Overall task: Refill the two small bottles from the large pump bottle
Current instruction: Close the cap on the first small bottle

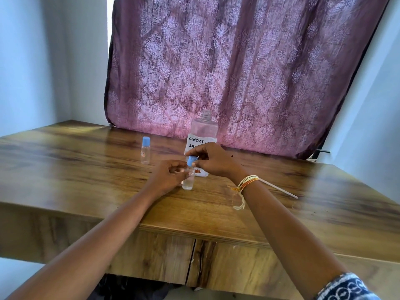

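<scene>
A person sits at a wooden table (86, 169) with both forearms stretched out over it. The left hand (166, 176) wraps its fingers around the body of a small clear bottle (187, 182) that stands upright on the tabletop, near the middle. The right hand (213, 160) pinches the blue cap (191, 160) at the top of that bottle between thumb and fingertips; whether the cap is seated on the neck or just lifted off cannot be told, since the fingers hide the join. A little clear liquid shows in the bottom of this bottle.

Just behind the two hands stands the large bottle (204, 131), clear, with an open threaded neck and no pump on it. A white handwritten label on its front is partly covered by the right hand. To the left, well apart from the hands, a second small bottle (145, 151) stands upright with its blue cap on.

A thin white tube (281, 189) lies on the table to the right, running out from behind the right wrist, which wears a bundle of thread bands (246, 182). A purple patterned curtain (238, 61) hangs behind the table.
</scene>
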Tool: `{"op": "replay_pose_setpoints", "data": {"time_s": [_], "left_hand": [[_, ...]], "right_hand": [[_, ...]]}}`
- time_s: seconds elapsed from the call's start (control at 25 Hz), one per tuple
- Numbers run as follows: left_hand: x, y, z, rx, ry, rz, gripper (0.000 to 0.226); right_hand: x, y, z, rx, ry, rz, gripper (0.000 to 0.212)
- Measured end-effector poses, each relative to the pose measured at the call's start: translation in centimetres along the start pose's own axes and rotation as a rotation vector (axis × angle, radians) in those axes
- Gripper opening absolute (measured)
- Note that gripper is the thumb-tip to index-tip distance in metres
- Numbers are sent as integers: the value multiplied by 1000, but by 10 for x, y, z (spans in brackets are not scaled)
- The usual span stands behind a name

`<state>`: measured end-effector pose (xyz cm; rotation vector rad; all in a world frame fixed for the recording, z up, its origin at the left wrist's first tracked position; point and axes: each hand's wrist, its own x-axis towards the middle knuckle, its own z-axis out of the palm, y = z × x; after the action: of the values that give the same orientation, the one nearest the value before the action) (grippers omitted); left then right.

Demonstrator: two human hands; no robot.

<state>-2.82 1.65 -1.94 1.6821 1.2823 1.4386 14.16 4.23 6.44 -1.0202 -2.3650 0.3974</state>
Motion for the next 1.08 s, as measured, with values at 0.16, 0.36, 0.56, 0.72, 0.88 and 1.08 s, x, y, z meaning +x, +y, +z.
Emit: {"op": "replay_pose_setpoints", "data": {"time_s": [0.16, 0.36, 0.56, 0.72, 0.88, 1.08], "left_hand": [[1, 0, 1, -21, 4, -5, 23], [0, 1, 1, 6, 5, 3, 17], [0, 4, 2, -34, 7, 9, 22], [-1, 6, 2, -5, 0, 13, 29], [-2, 6, 2, -10, 2, 15, 27], [-3, 8, 3, -30, -3, 13, 20]], "right_hand": [[0, 0, 2, -25, 22, 14, 27], [-3, 0, 13, 15, 158, 105, 30], [-5, 0, 9, 302, 108, 103, 35], [-5, 2, 2, 368, 24, 47, 42], [-4, 1, 6, 325, 83, 76, 28], [-3, 2, 19, 278, 101, 119, 45]]}}
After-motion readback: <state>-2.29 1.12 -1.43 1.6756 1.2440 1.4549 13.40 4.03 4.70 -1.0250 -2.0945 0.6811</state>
